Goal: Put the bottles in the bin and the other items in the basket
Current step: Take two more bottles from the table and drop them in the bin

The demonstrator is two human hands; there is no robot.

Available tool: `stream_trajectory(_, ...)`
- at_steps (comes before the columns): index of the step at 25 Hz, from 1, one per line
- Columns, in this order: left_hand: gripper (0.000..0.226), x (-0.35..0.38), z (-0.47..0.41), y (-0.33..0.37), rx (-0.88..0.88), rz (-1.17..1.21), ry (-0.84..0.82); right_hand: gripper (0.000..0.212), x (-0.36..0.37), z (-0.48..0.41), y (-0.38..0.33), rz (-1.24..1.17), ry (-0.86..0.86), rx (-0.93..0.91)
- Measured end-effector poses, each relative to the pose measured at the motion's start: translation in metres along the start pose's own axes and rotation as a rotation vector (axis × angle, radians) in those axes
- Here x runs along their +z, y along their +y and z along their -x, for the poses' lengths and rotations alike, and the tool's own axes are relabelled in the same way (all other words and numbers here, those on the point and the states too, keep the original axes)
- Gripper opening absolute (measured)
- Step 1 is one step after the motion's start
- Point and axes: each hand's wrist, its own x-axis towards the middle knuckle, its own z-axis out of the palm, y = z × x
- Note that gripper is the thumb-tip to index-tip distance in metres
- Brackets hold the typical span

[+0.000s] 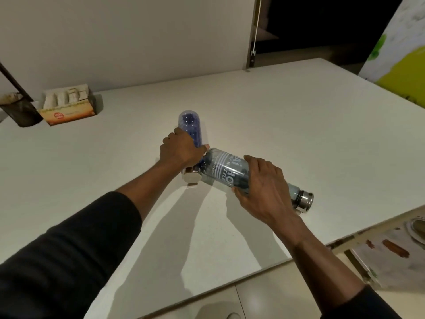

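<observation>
Mid-tabletop (299, 125), my left hand (181, 150) gripped the blue bottle (189, 123); my right hand (264, 187) wrapped the grey printed bottle (220, 169). Both bottles lay sideways, touching between the hands.

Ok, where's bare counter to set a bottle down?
Bare counter lies between the grey bottle and the green board, and between the cardboard box and the left hand. Crowded at centre, where the blue bottle and right hand also sit.
</observation>
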Motion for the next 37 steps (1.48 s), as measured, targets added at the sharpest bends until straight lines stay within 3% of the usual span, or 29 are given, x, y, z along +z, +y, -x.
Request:
stream_trajectory(2,0.098,0.006,-0.003,0.003,-0.035,-0.012,-0.008,0.068,0.000,-0.004,0.000,0.055,-0.013,0.021)
stream_trajectory(9,0.076,0.000,0.026,-0.020,-0.145,0.365,-0.069,0.075,0.001,-0.016,0.005,0.017,-0.031,0.163)
stream_trajectory(13,0.067,-0.025,0.066,-0.055,-0.200,0.448,0.043,0.082,0.004,-0.029,-0.022,-0.205,-0.038,0.199)
stream_trajectory(16,0.073,-0.055,0.093,-0.082,-0.228,0.429,0.168,0.085,0.008,-0.042,-0.049,-0.439,-0.060,0.179)
stream_trajectory(24,0.084,-0.137,0.236,-0.218,-0.467,0.385,0.446,0.087,0.015,-0.014,-0.213,-0.784,-0.374,-0.127)
stream_trajectory(29,0.087,-0.160,0.343,-0.300,-0.591,0.414,0.536,0.084,0.021,0.049,-0.315,-0.881,-0.593,-0.184)
stream_trajectory(37,0.080,-0.191,0.506,-0.448,-0.732,0.499,0.710,0.089,0.043,0.187,-0.508,-0.897,-0.763,-0.376)
